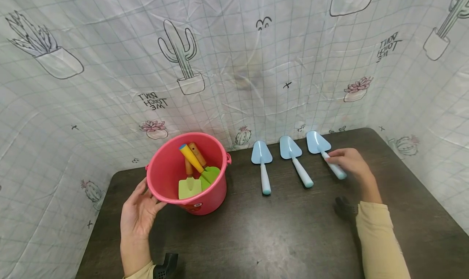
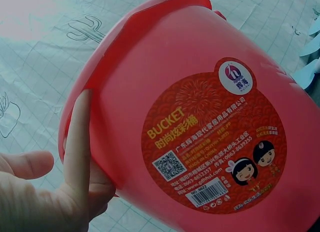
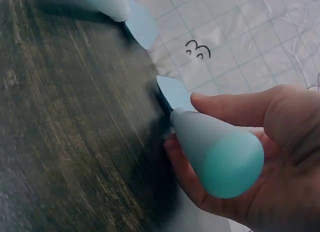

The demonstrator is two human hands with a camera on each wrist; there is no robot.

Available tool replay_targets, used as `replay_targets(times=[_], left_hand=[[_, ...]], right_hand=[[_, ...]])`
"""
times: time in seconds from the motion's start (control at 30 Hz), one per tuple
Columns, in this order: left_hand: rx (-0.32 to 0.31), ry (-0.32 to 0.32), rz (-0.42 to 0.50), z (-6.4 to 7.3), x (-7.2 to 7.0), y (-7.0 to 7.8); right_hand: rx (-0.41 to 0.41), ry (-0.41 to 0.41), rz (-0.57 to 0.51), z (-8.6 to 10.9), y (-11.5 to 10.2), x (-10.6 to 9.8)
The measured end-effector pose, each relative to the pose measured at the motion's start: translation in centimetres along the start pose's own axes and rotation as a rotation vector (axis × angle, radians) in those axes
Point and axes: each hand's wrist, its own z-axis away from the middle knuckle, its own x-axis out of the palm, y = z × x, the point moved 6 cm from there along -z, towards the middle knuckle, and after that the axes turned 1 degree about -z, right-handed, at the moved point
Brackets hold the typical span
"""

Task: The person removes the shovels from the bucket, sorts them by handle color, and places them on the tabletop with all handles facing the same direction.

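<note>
My right hand is at the rightmost of three light-blue trowels, with thumb and fingers about the white handle of this trowel. In the right wrist view, the turquoise end of its handle faces the camera between thumb and fingers. A pink bucket stands on the left, where my left hand touches its side below the rim. The left wrist view shows one straight finger against the bucket. Inside lie a pale green shovel, a brighter green one and several yellow and orange handles.
Two more light-blue trowels, a middle one and a left one, lie between bucket and right hand. All rests on a dark wooden table. A white patterned cloth hangs behind and along the sides.
</note>
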Motion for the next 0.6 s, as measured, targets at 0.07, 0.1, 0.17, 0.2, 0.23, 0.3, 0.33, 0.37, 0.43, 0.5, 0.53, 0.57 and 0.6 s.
replay_targets(times=[0.07,0.1,0.17,0.2,0.23,0.3,0.33,0.37,0.43,0.5,0.53,0.57,0.6], left_hand=[[0.002,0.004,-0.004,0.0,0.01,0.03],[0.002,0.004,-0.002,0.01,0.02,0.05],[-0.001,0.0,0.007,0.01,0.03,0.06],[-0.001,-0.002,0.012,0.02,0.04,0.07],[-0.001,-0.005,0.018,0.02,0.04,0.09],[-0.001,-0.011,0.027,0.02,0.06,0.11],[-0.002,-0.013,0.03,0.0,0.07,0.11],[-0.002,-0.012,0.029,-0.01,0.07,0.11],[-0.002,-0.004,0.022,-0.05,0.07,0.1],[-0.002,0.008,0.008,-0.1,0.07,0.1],[-0.003,0.014,0.002,-0.12,0.06,0.09],[-0.001,0.022,-0.008,-0.13,0.04,0.11],[0.0,0.026,-0.014,-0.14,0.03,0.12]], right_hand=[[-0.006,0.017,0.029,-0.14,-0.12,-0.01],[-0.007,0.026,0.043,-0.2,-0.2,0.02],[-0.004,0.03,0.067,-0.27,-0.24,0.09],[0.0,0.029,0.074,-0.29,-0.22,0.14],[0.001,0.03,0.08,-0.31,-0.24,0.16],[0.01,0.032,0.088,-0.34,-0.27,0.24],[0.013,0.033,0.092,-0.37,-0.25,0.24],[0.018,0.034,0.095,-0.4,-0.24,0.21],[0.022,0.038,0.106,-0.46,-0.23,0.18],[0.029,0.038,0.112,-0.52,-0.12,0.17],[0.032,0.037,0.114,-0.53,-0.08,0.17],[0.037,0.035,0.114,-0.54,-0.04,0.17],[0.039,0.033,0.112,-0.55,-0.01,0.2]])
